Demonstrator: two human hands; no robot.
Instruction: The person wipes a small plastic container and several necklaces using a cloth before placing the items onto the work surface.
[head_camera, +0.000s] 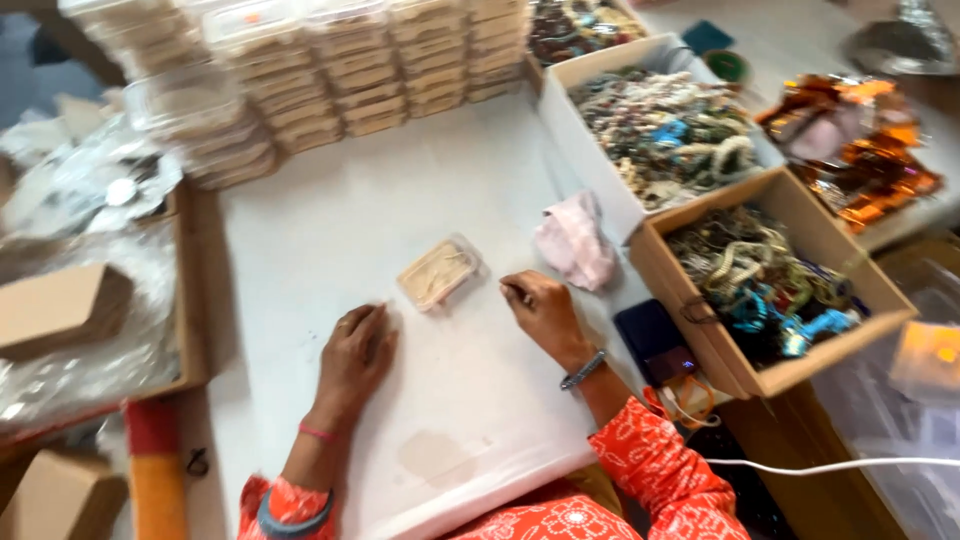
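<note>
A small clear plastic box with a beige insert lies on the white table, closed, between and just beyond my hands. My left hand rests flat on the table with fingers loosely curled, a short way left of and below the box, holding nothing. My right hand lies on the table to the right of the box, fingers curled in toward the palm; nothing shows in it. Neither hand touches the box. Orange patterned sleeves cover my arms.
Stacks of the same clear boxes line the table's far edge. A pink cloth lies right of the box. Two cardboard boxes of mixed bangles stand at right, a dark phone beside them. Plastic sheets and cartons crowd the left.
</note>
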